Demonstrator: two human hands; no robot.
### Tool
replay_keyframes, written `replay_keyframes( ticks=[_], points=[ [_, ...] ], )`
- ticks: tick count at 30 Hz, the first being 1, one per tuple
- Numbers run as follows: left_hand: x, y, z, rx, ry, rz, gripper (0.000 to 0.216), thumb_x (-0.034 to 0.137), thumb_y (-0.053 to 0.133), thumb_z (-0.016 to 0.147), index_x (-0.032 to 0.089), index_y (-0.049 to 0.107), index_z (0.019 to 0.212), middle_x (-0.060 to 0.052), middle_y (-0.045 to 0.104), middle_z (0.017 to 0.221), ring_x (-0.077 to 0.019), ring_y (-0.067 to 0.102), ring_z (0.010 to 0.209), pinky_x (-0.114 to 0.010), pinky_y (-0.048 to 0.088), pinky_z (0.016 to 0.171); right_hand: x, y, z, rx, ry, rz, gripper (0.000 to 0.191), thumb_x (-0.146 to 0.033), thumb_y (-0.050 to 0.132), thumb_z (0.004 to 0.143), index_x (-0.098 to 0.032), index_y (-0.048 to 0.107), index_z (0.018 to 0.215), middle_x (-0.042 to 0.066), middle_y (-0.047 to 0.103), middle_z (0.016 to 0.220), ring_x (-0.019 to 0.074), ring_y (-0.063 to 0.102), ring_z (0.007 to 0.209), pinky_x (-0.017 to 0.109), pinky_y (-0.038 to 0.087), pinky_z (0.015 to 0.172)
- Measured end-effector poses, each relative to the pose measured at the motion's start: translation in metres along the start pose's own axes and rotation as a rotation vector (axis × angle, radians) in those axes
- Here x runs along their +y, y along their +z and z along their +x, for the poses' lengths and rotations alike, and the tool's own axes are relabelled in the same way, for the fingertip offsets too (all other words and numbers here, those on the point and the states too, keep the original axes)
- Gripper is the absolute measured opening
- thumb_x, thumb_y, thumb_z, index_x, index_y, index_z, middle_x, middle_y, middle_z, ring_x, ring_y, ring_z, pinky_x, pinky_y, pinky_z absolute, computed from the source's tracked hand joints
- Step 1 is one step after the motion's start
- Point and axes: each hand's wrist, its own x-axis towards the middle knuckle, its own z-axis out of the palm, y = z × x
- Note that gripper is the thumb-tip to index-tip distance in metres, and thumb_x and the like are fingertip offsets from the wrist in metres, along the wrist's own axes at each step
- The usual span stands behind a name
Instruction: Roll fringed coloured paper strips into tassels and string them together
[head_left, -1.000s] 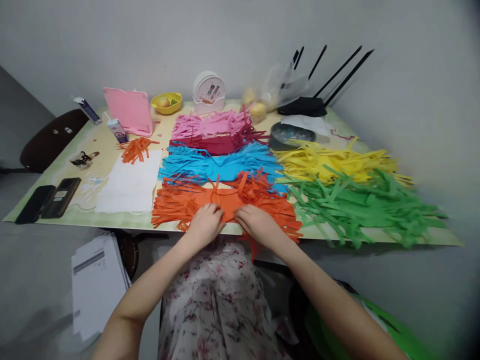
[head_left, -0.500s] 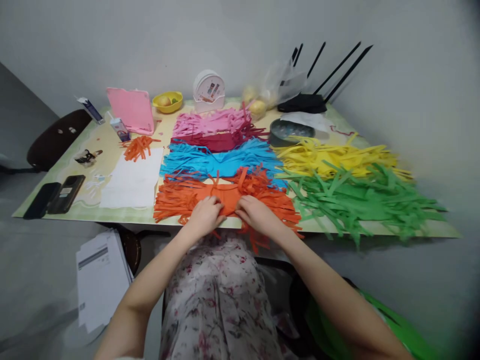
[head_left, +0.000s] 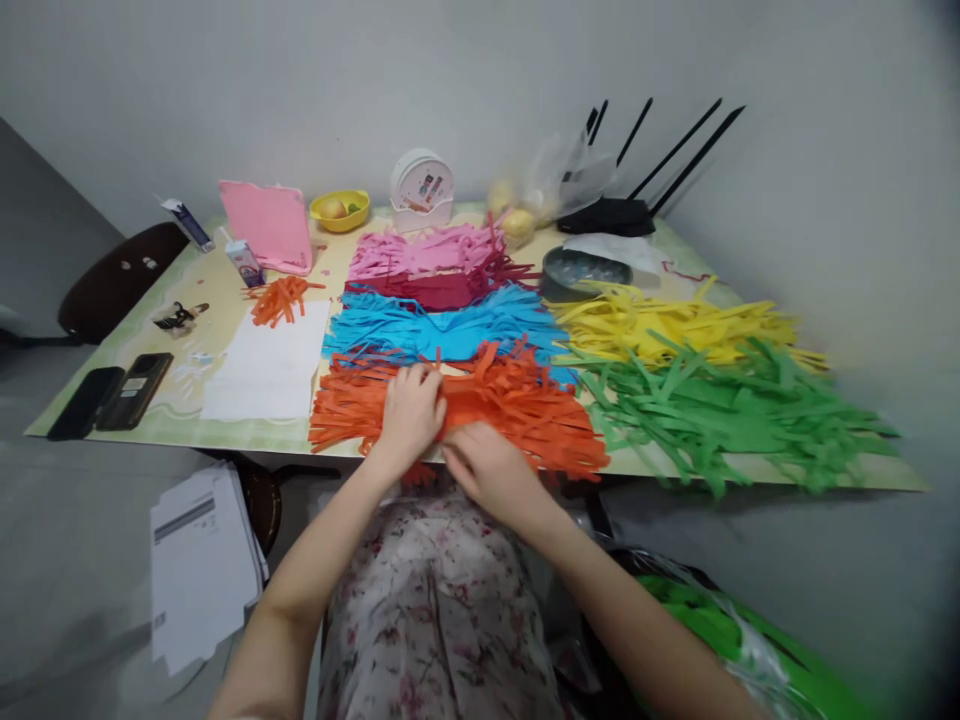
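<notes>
At the table's front edge lies an orange fringed felt-like sheet (head_left: 517,410), its cut strips spreading to both sides. My left hand (head_left: 412,415) is closed on the middle of it, fingers curled and thumb low. Just to the right and nearer to me, my right hand (head_left: 491,468) pinches the front edge, its fingertips partly hidden. Behind the orange piece lie similar fringed sheets: blue (head_left: 450,335), dark red (head_left: 442,291) and pink (head_left: 427,252). To the right are a yellow one (head_left: 660,322) and a green one (head_left: 742,405), some strips hanging over the edge.
Left on the table are white paper (head_left: 262,370), loose orange strips (head_left: 282,298), two phones (head_left: 135,390), a drink carton (head_left: 244,262) and a pink tablet case (head_left: 266,225). Behind stand a yellow basket (head_left: 340,222), a dark round tin (head_left: 581,275) and a black router (head_left: 607,215).
My right hand has moved left and toward me, close to my left hand. My left hand has shifted slightly up the orange sheet. Orange strips that hung down at right now lie higher.
</notes>
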Motion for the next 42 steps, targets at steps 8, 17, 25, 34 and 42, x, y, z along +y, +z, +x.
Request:
replay_keyframes(
  ticks=[8, 17, 25, 34, 42],
  points=[
    [-0.065, -0.041, 0.011, 0.595, -0.227, -0.515, 0.015, 0.008, 0.051, 0.073, 0.02, 0.055, 0.081, -0.003, 0.063, 0.089, -0.0175, 0.06, 0.087, -0.029, 0.048, 0.079, 0.04, 0.042, 0.045, 0.113, 0.291, 0.203, 0.033, -0.014, 0.042, 0.083, -0.01, 0.067, 0.106, 0.018, 0.073, 0.087, 0.0298, 0.069, 0.087, 0.043, 0.056, 0.083],
    [-0.165, -0.185, 0.025, 1.173, -0.408, -0.489, 0.023, -0.005, 0.051, 0.073, 0.018, 0.047, 0.071, 0.006, 0.046, 0.07, -0.0089, 0.045, 0.068, -0.023, 0.043, 0.076, 0.052, 0.011, 0.042, 0.291, 0.341, 0.745, 0.045, -0.037, 0.041, 0.092, -0.023, 0.051, 0.134, 0.016, 0.065, 0.129, 0.021, 0.071, 0.101, 0.038, 0.06, 0.081],
    [-0.02, -0.126, -0.008, 0.631, -0.027, -0.281, 0.013, 0.009, 0.056, 0.077, 0.021, 0.048, 0.075, 0.001, 0.054, 0.075, -0.0148, 0.052, 0.07, -0.028, 0.043, 0.068, -0.065, -0.023, 0.04, 0.408, 0.034, 0.446, 0.047, -0.031, 0.058, 0.091, -0.023, 0.049, 0.136, 0.015, 0.056, 0.139, 0.0273, 0.054, 0.128, 0.048, 0.047, 0.107],
    [-0.011, -0.083, -0.023, 0.364, -0.064, -0.099, 0.008, 0.013, 0.05, 0.082, 0.02, 0.052, 0.085, -0.008, 0.064, 0.09, -0.0256, 0.058, 0.09, -0.039, 0.047, 0.081, -0.032, -0.023, 0.077, 0.398, -0.056, 0.016, 0.039, -0.002, 0.046, 0.074, -0.02, 0.064, 0.104, 0.011, 0.072, 0.104, 0.0292, 0.062, 0.103, 0.044, 0.048, 0.097],
    [-0.038, -0.085, -0.012, 0.292, -0.024, -0.508, 0.029, 0.006, 0.046, 0.074, 0.019, 0.062, 0.094, -0.004, 0.072, 0.098, -0.0201, 0.067, 0.096, -0.032, 0.052, 0.088, -0.03, -0.092, 0.076, 0.237, -0.112, -0.081, 0.041, -0.005, 0.047, 0.069, -0.021, 0.06, 0.105, 0.007, 0.072, 0.1, 0.0262, 0.067, 0.089, 0.034, 0.051, 0.079]
  ],
)
